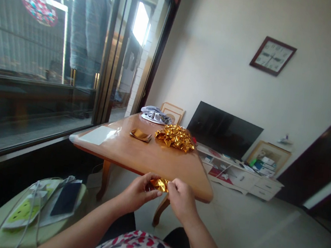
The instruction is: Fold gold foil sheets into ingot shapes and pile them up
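Note:
A shiny piece of gold foil (159,184) is held between my two hands, just in front of the table's near edge. My left hand (140,193) curls round its left end, thumb along the lower side. At the right end, my right hand (182,198) pinches the foil with fingers folded in. Farther back on the wooden table (149,158) lies a heap of crumpled gold foil pieces (176,137). Left of that heap rests a small stack of flat gold foil sheets (140,135).
A white sheet (99,135) lies at the table's left end, and folded cloth (154,114) at the far end. Low on the left, a green stool (59,227) bears a phone (66,199) and cables. Behind the table stand a television (223,129) and a white cabinet (241,177).

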Demonstrator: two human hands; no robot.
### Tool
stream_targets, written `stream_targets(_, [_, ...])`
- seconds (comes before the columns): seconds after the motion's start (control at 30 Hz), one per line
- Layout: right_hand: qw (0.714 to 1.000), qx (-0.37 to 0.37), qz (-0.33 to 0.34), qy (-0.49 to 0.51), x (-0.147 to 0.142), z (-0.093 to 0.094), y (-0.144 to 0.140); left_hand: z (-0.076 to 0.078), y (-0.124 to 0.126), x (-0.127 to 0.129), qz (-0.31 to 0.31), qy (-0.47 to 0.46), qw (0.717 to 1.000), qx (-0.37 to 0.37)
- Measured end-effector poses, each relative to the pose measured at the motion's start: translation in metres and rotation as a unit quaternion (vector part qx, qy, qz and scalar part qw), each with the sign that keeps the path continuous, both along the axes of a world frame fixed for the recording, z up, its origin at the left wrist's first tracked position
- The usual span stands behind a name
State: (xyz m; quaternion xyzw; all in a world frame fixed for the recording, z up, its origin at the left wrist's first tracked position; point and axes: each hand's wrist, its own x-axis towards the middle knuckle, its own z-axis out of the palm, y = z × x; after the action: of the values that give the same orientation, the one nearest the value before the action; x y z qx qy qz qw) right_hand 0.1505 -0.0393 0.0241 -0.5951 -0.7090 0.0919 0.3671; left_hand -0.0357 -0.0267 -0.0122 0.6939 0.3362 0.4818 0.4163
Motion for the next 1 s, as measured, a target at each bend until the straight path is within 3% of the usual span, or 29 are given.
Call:
stream_targets(0.23, [0.999,-0.008,0.022,0.032,-0.004,0.002,0.001,0.002,-0.002,-0.002,-0.014,-0.047,0.999,-0.008])
stream_targets(0.43, [0.997,0.070,-0.011,-0.035,-0.006,0.004,-0.004,0.000,-0.004,0.002,-0.003,-0.092,0.995,-0.023])
stream_targets(0.63, [0.992,0.107,0.025,-0.064,-0.013,0.013,-0.014,-0.004,0.000,0.007,0.072,-0.091,0.988,-0.097])
stream_targets(0.73, [0.991,0.110,0.043,-0.055,-0.014,0.012,-0.014,-0.007,0.004,0.008,0.078,-0.088,0.984,-0.130])
stream_targets(1.0, [0.990,0.103,0.077,-0.058,-0.015,0.000,-0.007,-0.019,0.012,0.007,0.066,-0.077,0.993,-0.063])
